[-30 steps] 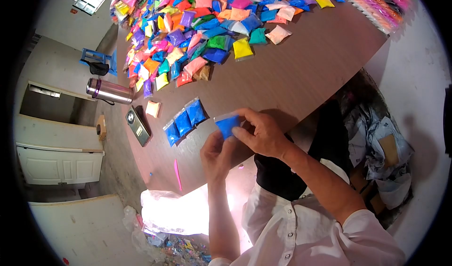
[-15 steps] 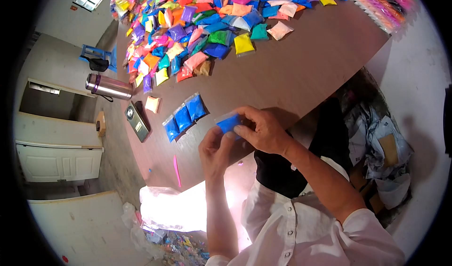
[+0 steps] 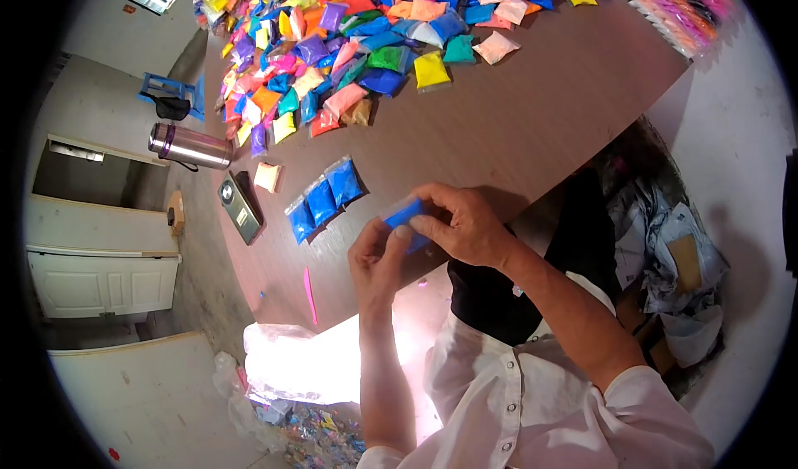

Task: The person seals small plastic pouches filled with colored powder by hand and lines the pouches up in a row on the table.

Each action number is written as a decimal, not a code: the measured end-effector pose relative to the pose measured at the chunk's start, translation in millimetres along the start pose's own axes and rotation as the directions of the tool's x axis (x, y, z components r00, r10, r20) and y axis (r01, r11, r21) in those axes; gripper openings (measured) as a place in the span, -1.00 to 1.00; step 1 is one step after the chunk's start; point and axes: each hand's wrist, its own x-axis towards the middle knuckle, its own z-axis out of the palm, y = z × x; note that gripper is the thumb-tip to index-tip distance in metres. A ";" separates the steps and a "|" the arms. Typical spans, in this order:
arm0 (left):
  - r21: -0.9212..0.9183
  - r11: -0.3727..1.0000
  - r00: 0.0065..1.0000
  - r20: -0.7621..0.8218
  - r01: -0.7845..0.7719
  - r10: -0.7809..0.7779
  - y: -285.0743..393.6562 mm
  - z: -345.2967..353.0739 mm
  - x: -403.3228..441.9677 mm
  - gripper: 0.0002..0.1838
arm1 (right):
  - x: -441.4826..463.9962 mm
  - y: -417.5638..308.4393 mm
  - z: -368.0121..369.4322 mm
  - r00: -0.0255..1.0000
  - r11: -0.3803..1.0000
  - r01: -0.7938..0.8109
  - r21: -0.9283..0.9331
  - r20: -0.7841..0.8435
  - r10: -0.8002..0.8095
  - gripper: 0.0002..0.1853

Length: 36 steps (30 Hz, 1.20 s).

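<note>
Between my two hands is a small clear packet of blue filling point(image 3: 404, 212), held just above the table's near edge. My left hand point(image 3: 378, 257) pinches its lower left side, thumb on top. From the right, my right hand point(image 3: 461, 226) grips the other side, its thumb pressed on the packet and its forefinger curled over the far edge. Part of the packet is hidden by the fingers. Just beyond lie three blue packets point(image 3: 321, 200) side by side in a row. A thin pink plastic stick point(image 3: 310, 294) rests left of my left hand.
A large heap of colourful packets point(image 3: 366, 37) covers the far side of the brown table point(image 3: 515, 120). At the left are a phone point(image 3: 240, 209), a pale peach packet point(image 3: 267, 176) and a steel flask point(image 3: 191, 147). Long bundled colourful packs point(image 3: 665, 8) lie at the far right corner.
Both thumbs have shifted on the blue packet, and more of it is covered now. The hands stay in nearly the same place; the view has moved slightly.
</note>
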 end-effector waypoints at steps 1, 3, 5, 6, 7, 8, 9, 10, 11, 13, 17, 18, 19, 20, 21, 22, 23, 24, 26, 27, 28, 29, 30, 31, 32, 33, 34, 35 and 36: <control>0.008 1.000 1.000 0.006 -0.028 0.027 -2.6 -2.2 0.3 -0.80 | 0.4 1.3 0.3 0.999 0.997 0.050 -0.054 -0.007 -0.050 -0.72; 0.016 0.998 0.998 0.011 -0.055 0.055 -5.8 -3.5 0.2 -0.80 | 0.8 0.5 0.8 0.995 0.989 0.099 -0.109 -0.009 -0.101 -0.72; -0.025 0.998 0.998 -0.010 -0.061 0.061 -7.4 -3.2 -0.8 -0.80 | 0.9 -3.9 1.0 0.995 0.990 0.096 -0.103 -0.013 -0.098 -0.75; -0.025 0.998 0.998 -0.011 -0.061 0.061 -8.5 -3.7 -0.9 -0.80 | 1.4 -3.8 0.8 0.995 0.990 0.096 -0.102 -0.012 -0.098 -0.75; -0.029 0.998 0.998 -0.007 -0.061 0.061 -9.9 -4.2 -0.8 -0.81 | 2.1 -3.3 0.4 0.994 0.988 0.109 -0.106 -0.020 -0.112 -0.77; -0.032 0.998 0.998 -0.003 -0.060 0.060 -10.6 -4.3 -0.7 -0.81 | 2.4 -2.8 0.0 0.992 0.987 0.121 -0.109 -0.028 -0.125 -0.79; -0.032 0.998 0.998 -0.003 -0.060 0.060 -10.2 -4.0 -0.6 -0.81 | 1.8 -2.3 0.2 0.992 0.987 0.121 -0.109 -0.028 -0.125 -0.79; 0.001 0.999 0.999 -0.002 -0.047 0.047 -9.2 -3.7 -0.2 -0.82 | 0.9 -1.7 0.8 0.996 0.994 0.083 -0.066 -0.033 -0.085 -0.82; 0.035 0.999 0.999 -0.001 -0.035 0.035 -7.8 -3.3 0.1 -0.82 | 0.5 -0.8 1.4 0.998 0.999 0.045 -0.022 -0.036 -0.046 -0.84; 0.028 0.999 0.999 -0.009 -0.039 0.040 -3.3 -0.4 0.0 -0.82 | 0.2 5.3 1.4 0.997 0.996 0.068 -0.050 -0.028 -0.070 -0.85; -0.033 0.997 0.997 -0.030 -0.075 0.074 -8.1 -0.9 0.2 -0.81 | 0.5 4.3 2.0 0.995 0.991 0.095 -0.096 -0.032 -0.099 -0.87; -0.033 0.997 0.997 -0.030 -0.075 0.074 -9.8 -2.0 0.0 -0.81 | 0.7 1.4 1.9 0.995 0.991 0.095 -0.096 -0.031 -0.099 -0.87; -0.034 0.996 0.996 -0.040 -0.081 0.079 -11.4 -3.2 -0.3 -0.81 | 1.1 -2.3 1.5 0.994 0.987 0.105 -0.119 -0.029 -0.109 -0.86; -0.035 0.996 0.995 -0.050 -0.086 0.084 -12.2 -4.1 -0.7 -0.80 | 1.6 -4.1 1.5 0.993 0.983 0.114 -0.142 -0.026 -0.119 -0.85; -0.036 0.996 0.995 -0.052 -0.085 0.083 -12.4 -4.5 -0.9 -0.80 | 2.4 -3.9 1.9 0.993 0.983 0.113 -0.142 -0.025 -0.118 -0.85; -0.046 0.995 0.995 -0.047 -0.090 0.088 -12.8 -4.9 -1.0 -0.80 | 2.9 -3.2 2.5 0.989 0.977 0.137 -0.165 -0.030 -0.144 -0.85; -0.055 0.994 0.995 -0.043 -0.095 0.093 -13.4 -5.2 -1.0 -0.80 | 2.9 -2.3 3.1 0.985 0.969 0.160 -0.188 -0.035 -0.169 -0.84; -0.055 0.994 0.995 -0.043 -0.094 0.091 -12.7 -4.7 -0.7 -0.80 | 2.2 -1.7 3.2 0.985 0.970 0.158 -0.187 -0.035 -0.167 -0.84; 0.025 0.998 0.997 -0.056 -0.054 0.055 -8.9 -2.9 0.6 -0.81 | 0.9 -0.8 3.0 0.996 0.993 0.084 -0.079 -0.033 -0.087 -0.83; 0.026 0.998 0.997 -0.056 -0.053 0.054 -7.3 -2.1 1.1 -0.81 | 0.7 0.4 3.1 0.996 0.993 0.083 -0.078 -0.032 -0.086 -0.83; 0.027 0.998 0.996 -0.059 -0.060 0.062 -5.9 -1.2 1.7 -0.81 | 0.6 2.2 3.2 0.994 0.991 0.100 -0.084 -0.038 -0.104 -0.83; 0.028 0.997 0.996 -0.061 -0.068 0.069 -5.5 -0.8 1.7 -0.81 | 0.5 3.3 3.3 0.992 0.989 0.117 -0.089 -0.044 -0.121 -0.83; 0.028 0.997 0.996 -0.062 -0.066 0.068 -6.7 -1.2 1.5 -0.81 | 0.8 3.3 3.2 0.992 0.989 0.116 -0.089 -0.044 -0.120 -0.83; 0.033 0.996 0.994 -0.065 -0.086 0.088 -8.7 -2.0 1.5 -0.80 | 1.4 2.9 3.1 0.990 0.985 0.131 -0.115 -0.036 -0.136 -0.83; 0.037 0.994 0.992 -0.069 -0.105 0.108 -10.6 -2.8 1.3 -0.80 | 1.7 2.3 3.3 0.988 0.979 0.146 -0.141 -0.028 -0.151 -0.83; 0.037 0.994 0.992 -0.071 -0.104 0.106 -11.8 -3.7 0.5 -0.80 | 1.5 0.9 3.7 0.988 0.980 0.145 -0.140 -0.027 -0.150 -0.83; 0.031 0.993 0.991 -0.074 -0.112 0.114 -12.5 -4.6 -0.1 -0.79 | 1.5 -1.2 4.0 0.987 0.978 0.154 -0.138 -0.030 -0.160 -0.83; 0.026 0.993 0.990 -0.077 -0.119 0.121 -12.9 -5.3 -0.2 -0.79 | 1.8 -2.4 4.2 0.985 0.977 0.164 -0.135 -0.034 -0.170 -0.83; 0.026 0.993 0.990 -0.078 -0.119 0.121 -13.2 -6.3 0.0 -0.79 | 2.4 -2.1 4.2 0.985 0.977 0.164 -0.135 -0.033 -0.170 -0.83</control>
